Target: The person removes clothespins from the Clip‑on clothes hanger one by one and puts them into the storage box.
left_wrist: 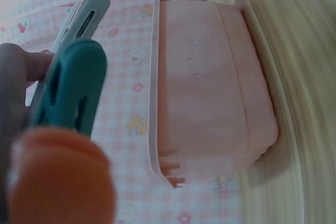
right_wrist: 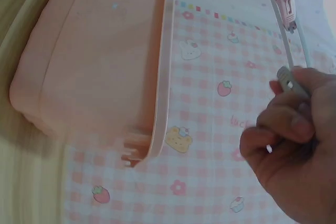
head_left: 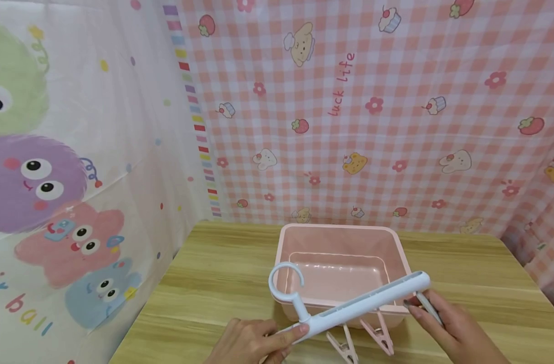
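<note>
A light-blue clip hanger [head_left: 363, 303] with a round hook is held slantwise over the front of a pink plastic basin [head_left: 340, 232], its right end higher. My left hand [head_left: 259, 341] grips the bar's lower left end, thumb on top. At the right end, my right hand [head_left: 454, 323] pinches a grey clothespin [head_left: 428, 307], also visible as a grey clip [right_wrist: 290, 81] in the right wrist view. Two pink clothespins [head_left: 379, 334] hang under the bar. In the left wrist view, a teal clip [left_wrist: 79, 82] is close to the camera, beside a blurred orange shape [left_wrist: 63, 177].
The basin stands on a wood-grain table [head_left: 204, 273]. Behind it hangs a pink checked cloth [head_left: 350, 136], and at the left a white cloth with cartoon figures [head_left: 136, 202].
</note>
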`<state>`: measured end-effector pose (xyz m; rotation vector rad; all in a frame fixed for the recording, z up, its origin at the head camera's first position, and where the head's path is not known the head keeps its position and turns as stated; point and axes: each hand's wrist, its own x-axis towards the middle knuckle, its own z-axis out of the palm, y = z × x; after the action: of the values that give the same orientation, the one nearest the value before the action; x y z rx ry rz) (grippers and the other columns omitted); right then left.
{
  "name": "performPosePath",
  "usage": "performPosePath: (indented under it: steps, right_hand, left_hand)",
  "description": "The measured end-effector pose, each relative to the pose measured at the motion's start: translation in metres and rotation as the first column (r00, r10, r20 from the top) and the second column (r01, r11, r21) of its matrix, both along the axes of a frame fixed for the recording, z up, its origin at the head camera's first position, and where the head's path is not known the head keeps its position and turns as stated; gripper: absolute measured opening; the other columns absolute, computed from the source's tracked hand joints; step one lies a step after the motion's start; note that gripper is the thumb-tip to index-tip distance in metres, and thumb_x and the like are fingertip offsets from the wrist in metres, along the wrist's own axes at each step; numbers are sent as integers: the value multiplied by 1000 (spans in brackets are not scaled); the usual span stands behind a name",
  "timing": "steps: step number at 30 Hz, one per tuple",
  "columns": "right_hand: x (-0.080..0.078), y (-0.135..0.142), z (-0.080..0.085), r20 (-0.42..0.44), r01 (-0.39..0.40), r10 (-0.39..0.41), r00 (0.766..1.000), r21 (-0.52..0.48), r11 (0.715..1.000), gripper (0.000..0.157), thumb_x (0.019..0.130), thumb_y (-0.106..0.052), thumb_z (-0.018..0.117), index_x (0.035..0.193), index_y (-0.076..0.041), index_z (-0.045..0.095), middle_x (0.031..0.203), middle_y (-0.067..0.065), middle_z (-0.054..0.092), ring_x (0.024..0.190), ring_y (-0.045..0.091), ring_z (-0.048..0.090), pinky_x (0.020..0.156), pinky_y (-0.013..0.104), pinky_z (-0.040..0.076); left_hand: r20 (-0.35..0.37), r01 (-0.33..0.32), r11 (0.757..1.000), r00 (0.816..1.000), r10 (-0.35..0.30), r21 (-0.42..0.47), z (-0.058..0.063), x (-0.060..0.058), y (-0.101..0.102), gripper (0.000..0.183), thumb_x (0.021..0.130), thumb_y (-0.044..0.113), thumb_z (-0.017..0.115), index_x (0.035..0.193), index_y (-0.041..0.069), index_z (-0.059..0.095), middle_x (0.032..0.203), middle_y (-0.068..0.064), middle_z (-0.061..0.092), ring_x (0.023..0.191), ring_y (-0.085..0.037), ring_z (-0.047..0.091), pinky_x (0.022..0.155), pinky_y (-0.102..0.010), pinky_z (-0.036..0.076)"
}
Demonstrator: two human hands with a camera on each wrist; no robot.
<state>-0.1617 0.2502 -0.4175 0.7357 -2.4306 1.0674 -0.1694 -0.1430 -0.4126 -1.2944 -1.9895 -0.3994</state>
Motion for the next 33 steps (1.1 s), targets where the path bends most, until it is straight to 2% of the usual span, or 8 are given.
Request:
performPosePath:
  steps: [3,7,13,16,18,22,27,33]
  right_hand:
    - [3,-5,7,-136,148,-133,982,112,983,25,93,0,68,108,-18,61,88,-20,67,74,-15,51,58,8,35]
    - [5,-9,13,-312,328,-251,916,225,918,11,100,-23,65,103,-16,59,60,-19,41,55,-9,27,50,16,23]
    - [1,-15,16,-580,505,-297,758,234,831,61,108,-56,23,87,-7,53,51,-12,24,49,3,19,45,22,17]
    - [-3,-16,17,-667,532,-284,689,199,823,64,110,-52,24,84,-3,55,50,-10,26,49,6,17,44,24,17]
    - [-4,-16,17,-696,534,-270,665,191,824,64,111,-49,25,85,0,57,49,-10,29,49,4,16,44,24,19]
    - [-5,-16,17,-737,523,-246,630,167,836,63,112,-43,29,90,6,61,49,-5,39,47,2,17,44,25,23]
    - [-8,-14,20,-762,516,-238,602,144,844,61,112,-40,33,91,9,64,49,1,45,44,3,21,44,27,26]
    - [-4,-14,21,-693,482,-247,677,163,861,66,111,-47,31,88,6,63,49,-4,45,51,-1,16,45,23,23]
  left_hand:
    - [20,15,1000,1000,-15,-7,1,0,0,41,107,22,38,142,23,61,59,13,38,58,7,13,57,-3,6]
    - [43,28,999,999,-26,-40,3,2,-1,52,94,13,60,145,22,57,60,12,40,59,7,13,57,-3,7]
    - [50,27,998,998,-24,-61,4,2,1,50,98,14,52,147,22,54,61,11,38,59,6,13,56,-4,7]
    - [51,29,998,998,-26,-58,4,3,1,50,99,13,49,148,21,53,61,11,38,59,5,13,55,-5,8]
    - [51,29,998,998,-26,-54,4,3,1,56,93,11,57,148,22,54,61,11,39,59,5,13,55,-5,9]
    - [51,37,998,998,-35,-45,3,3,3,63,87,10,65,148,21,54,60,12,39,59,6,14,55,-4,9]
    - [37,48,998,998,-47,-36,1,3,4,47,104,17,42,149,19,53,60,12,36,58,5,13,56,-4,8]
    - [27,34,999,999,-34,-26,3,4,4,46,106,20,35,145,20,58,60,11,34,58,4,13,56,-5,8]
